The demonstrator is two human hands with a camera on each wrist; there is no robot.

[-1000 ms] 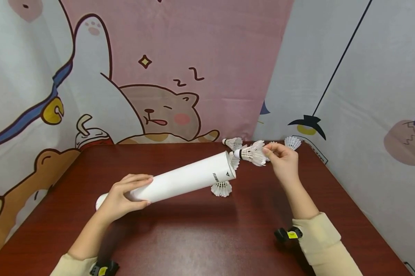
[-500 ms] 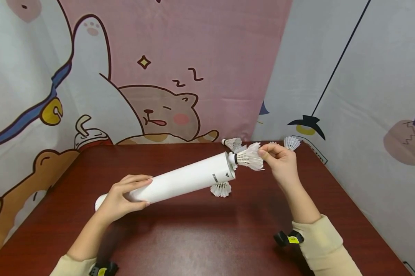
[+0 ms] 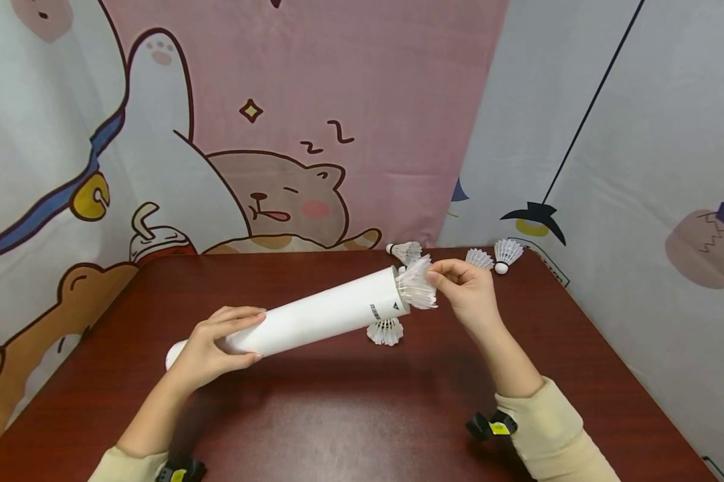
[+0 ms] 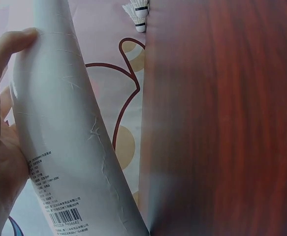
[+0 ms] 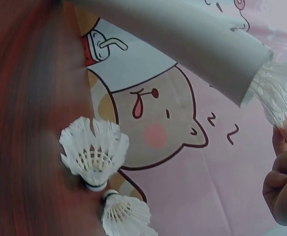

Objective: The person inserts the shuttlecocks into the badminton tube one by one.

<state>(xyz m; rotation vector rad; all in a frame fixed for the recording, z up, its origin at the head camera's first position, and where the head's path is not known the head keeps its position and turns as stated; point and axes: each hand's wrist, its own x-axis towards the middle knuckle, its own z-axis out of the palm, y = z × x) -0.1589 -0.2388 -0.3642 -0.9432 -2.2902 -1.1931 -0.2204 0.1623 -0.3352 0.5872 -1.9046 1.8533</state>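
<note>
Left hand (image 3: 217, 341), thumb and fingers curled round the rear half of a white tube (image 3: 326, 311): grip clamped on it. Tube slants over the desk (image 3: 362, 415), open mouth raised toward the right edge, low end toward the left edge; can't tell from here whether that low end touches the wood. Holding it well back likely leaves the mouth free, and the upward tilt probably keeps anything inside from sliding out.

Right hand (image 3: 473, 298) pinches the feather rim of a shuttlecock (image 3: 416, 284), thumb and fingertips together on it. That bird sits partly in the mouth, skirt sticking out, cork out of sight, presumably inside. Pinching the feather end looks meant to let the cork lead and keep fingers out of the opening.

Others are loose: one shuttlecock below the mouth (image 3: 385, 332) on the desk, skirt toward the near edge; one by the far edge (image 3: 405, 252), lying on its side; two near the far right corner, the outer one (image 3: 508, 253) cork toward the near edge, the inner one (image 3: 479, 259) partly behind the right hand. Probably parked within right-hand reach.
</note>
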